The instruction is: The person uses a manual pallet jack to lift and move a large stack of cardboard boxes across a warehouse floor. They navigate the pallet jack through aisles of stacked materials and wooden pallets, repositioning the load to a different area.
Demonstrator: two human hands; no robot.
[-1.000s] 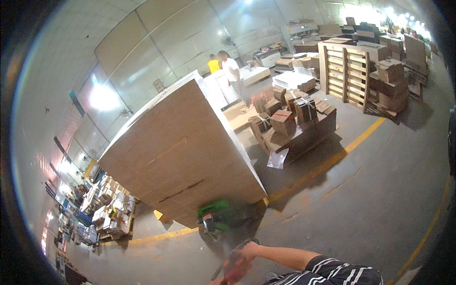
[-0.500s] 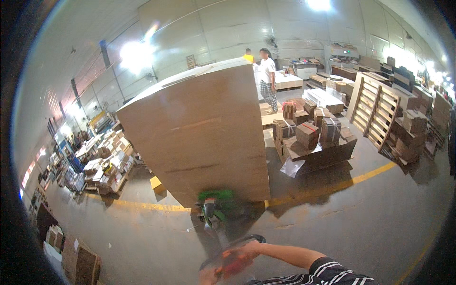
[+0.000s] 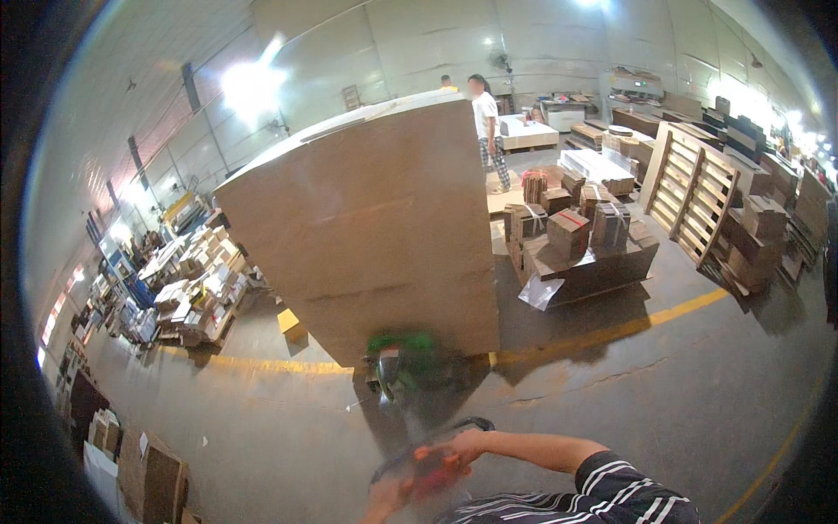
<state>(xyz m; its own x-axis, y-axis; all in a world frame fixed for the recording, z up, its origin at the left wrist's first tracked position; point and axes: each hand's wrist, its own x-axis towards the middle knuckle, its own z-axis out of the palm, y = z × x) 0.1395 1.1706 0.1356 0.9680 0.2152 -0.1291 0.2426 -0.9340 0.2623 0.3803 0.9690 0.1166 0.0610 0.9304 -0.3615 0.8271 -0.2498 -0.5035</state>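
Both hands are at the handle (image 3: 434, 476), low in the view. Fingers of the right hand (image 3: 467, 445) look curled round its far side, beside the dark loop; the left hand (image 3: 390, 491) lies at the near side, so blurred that I cannot tell how firmly it grips. Holding the bar on either side of its reddish middle probably gives even leverage for steering.

From the handle a blurred shaft leads away to the green truck (image 3: 406, 343), which stands on the floor right at the foot of the load (image 3: 367, 236). Its forks are hidden; presumably they reach underneath, which would explain why the truck's body sits so close to the brown face. The load stands taller than anything near it and blocks much of the view ahead. Bundles (image 3: 567, 234) sit on a low stack to its right, several strapped, likely so that they hold together.

Against the frame half a second ago, the load's lower edge and the truck appear slightly higher in the view. A person in yellow (image 3: 447, 83) is more hidden behind the load, while a co-worker in white (image 3: 487, 113) shows beside its right edge in both. Both hands stay at the handle.
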